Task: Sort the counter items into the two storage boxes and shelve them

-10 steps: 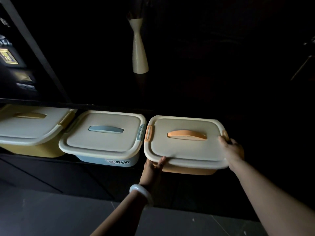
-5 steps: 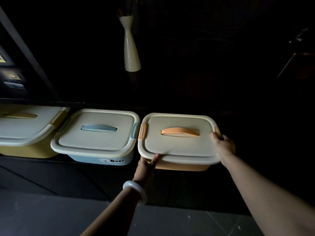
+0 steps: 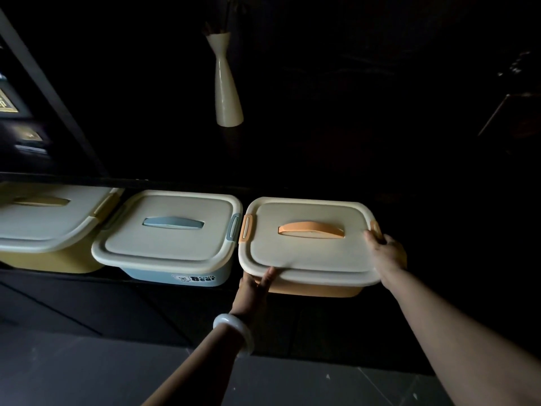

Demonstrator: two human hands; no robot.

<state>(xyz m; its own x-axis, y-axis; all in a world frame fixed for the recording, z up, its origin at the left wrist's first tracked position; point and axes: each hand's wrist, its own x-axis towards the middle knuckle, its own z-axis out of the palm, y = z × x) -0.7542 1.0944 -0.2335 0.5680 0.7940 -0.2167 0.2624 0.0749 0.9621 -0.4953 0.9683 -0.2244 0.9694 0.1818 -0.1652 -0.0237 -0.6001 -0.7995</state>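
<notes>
You are holding the orange box [image 3: 310,250] with both hands, left hand [image 3: 254,291] under its front lip, right hand [image 3: 385,251] gripping the far clip. It has slid in tight beside the blue box [image 3: 168,235] on the shelf [image 3: 73,278]; shelving is nearly finished.
</notes>
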